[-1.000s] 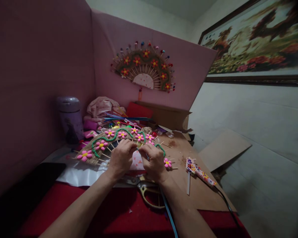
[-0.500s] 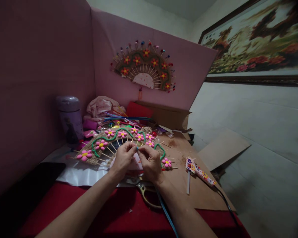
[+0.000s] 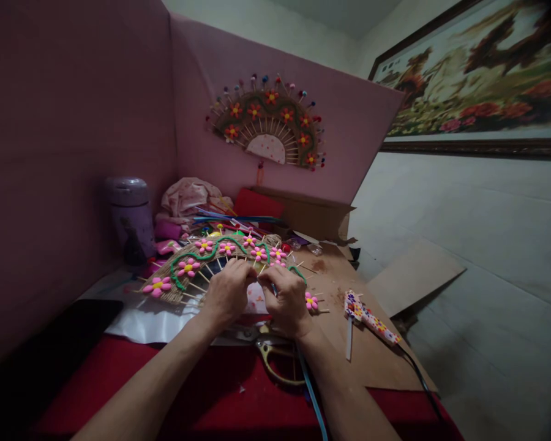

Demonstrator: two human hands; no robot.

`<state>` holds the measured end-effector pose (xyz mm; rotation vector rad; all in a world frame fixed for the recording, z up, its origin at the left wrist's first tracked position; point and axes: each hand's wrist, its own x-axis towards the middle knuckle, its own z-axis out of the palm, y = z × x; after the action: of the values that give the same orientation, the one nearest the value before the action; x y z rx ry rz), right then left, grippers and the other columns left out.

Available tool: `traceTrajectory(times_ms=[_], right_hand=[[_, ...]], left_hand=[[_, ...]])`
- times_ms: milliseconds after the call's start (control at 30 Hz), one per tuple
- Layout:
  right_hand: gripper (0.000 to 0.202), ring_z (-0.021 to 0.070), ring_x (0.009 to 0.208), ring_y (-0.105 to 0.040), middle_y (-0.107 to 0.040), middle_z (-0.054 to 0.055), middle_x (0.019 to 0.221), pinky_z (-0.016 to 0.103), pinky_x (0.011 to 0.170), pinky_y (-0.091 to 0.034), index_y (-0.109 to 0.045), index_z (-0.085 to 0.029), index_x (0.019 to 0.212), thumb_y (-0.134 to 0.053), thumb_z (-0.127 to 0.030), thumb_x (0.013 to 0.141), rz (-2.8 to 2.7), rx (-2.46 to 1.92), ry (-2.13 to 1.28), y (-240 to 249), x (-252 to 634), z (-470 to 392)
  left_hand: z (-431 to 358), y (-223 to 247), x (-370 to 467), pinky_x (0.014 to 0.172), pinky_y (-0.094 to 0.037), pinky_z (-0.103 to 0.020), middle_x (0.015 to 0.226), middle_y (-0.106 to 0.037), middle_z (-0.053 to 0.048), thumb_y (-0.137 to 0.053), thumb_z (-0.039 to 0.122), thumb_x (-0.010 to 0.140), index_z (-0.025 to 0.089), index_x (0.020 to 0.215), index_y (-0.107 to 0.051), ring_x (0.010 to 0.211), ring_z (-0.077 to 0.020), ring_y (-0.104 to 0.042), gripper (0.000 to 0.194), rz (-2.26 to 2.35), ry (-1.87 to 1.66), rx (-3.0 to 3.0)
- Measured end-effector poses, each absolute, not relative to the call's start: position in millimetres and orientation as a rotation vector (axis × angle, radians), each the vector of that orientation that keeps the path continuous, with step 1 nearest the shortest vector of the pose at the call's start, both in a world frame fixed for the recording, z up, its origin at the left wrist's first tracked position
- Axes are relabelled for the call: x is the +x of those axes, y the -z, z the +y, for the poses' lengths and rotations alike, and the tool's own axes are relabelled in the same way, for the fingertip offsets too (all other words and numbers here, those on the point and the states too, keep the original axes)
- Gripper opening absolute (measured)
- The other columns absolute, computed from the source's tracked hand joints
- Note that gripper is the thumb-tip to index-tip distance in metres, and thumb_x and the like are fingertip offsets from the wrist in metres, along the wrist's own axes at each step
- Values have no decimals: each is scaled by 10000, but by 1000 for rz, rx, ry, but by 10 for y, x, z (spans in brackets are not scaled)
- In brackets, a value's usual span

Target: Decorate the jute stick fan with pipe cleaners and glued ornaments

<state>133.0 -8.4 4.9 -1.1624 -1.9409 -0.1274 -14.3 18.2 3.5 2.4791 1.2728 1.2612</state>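
A fan of twine and sticks [image 3: 188, 288] with pink flowers and a wavy green strip lies on the table. Above its inner edge, my left hand [image 3: 232, 289] is closed in a pinch. My right hand [image 3: 284, 297], close beside it, pinches a blue strip [image 3: 311, 392] whose tail hangs past the wrist toward the front edge. The fingertips nearly meet, and what my left fingers hold is hidden. Under the hands lie scissors [image 3: 269, 361] with gold handles.
A flowered glue gun [image 3: 371, 321] with a black cord rests on cardboard [image 3: 335, 355] at right. A purple bottle [image 3: 131, 220] stands at left. Behind are pink cloth [image 3: 188, 199], colored strips and a cardboard box [image 3: 316, 217]. Another fan [image 3: 266, 122] hangs on the pink panel.
My left hand has turned more palm-down, and my right hand has shifted slightly right. The blue piece between the fingertips is now mostly hidden, and the strip's tail has swung slightly right.
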Motion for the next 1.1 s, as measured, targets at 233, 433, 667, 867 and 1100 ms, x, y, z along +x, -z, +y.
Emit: traceTrajectory(times_ms=[233, 433, 667, 867, 1100], right_hand=[[135, 119, 622, -497, -558, -5, 668, 230, 588, -370, -557, -189, 717, -470, -175, 819, -1795, -1051, -142, -14, 1165, -137], [139, 124, 662, -499, -544, -3, 687, 227, 597, -366, -542, -190, 728, -442, -174, 823, -1765, -1086, -148, 43, 1132, -119], [119, 138, 691, -495, -539, 2, 707, 233, 612, -344, -523, -200, 737, -448, -145, 811, -1885, -1177, -10, -17, 1227, -108], [141, 146, 735, -509, -563, 13, 760, 242, 655, -361, -561, -205, 776, -449, -123, 801, -1855, -1176, 90, -70, 1298, -93], [178, 150, 752, -523, -580, 18, 796, 237, 666, -374, -591, -214, 809, -464, -93, 777, -1907, -1204, 120, -92, 1363, -78]], left_hand=[[222, 1, -87, 502, -335, -218, 595, -465, 42, -530, 264, 734, 180, 674, -486, 532, -101, -418, 112, 929, -1354, 1531], [209, -29, -45, 526, -362, -208, 621, -500, 36, -616, 305, 680, 165, 699, -541, 548, -92, -447, 159, 850, -1430, 1306], [246, -108, -212, 734, -401, -292, 770, -595, -36, -508, 161, 782, 190, 745, -624, 814, -178, -513, 125, 1022, -1526, 2198], [249, -66, -229, 654, -394, -281, 697, -583, -27, -501, 114, 760, 185, 689, -581, 710, -163, -508, 128, 1188, -1406, 2328], [240, -93, -221, 693, -415, -269, 812, -615, -33, -480, 167, 819, 191, 865, -600, 780, -155, -548, 131, 1095, -1529, 2248]])
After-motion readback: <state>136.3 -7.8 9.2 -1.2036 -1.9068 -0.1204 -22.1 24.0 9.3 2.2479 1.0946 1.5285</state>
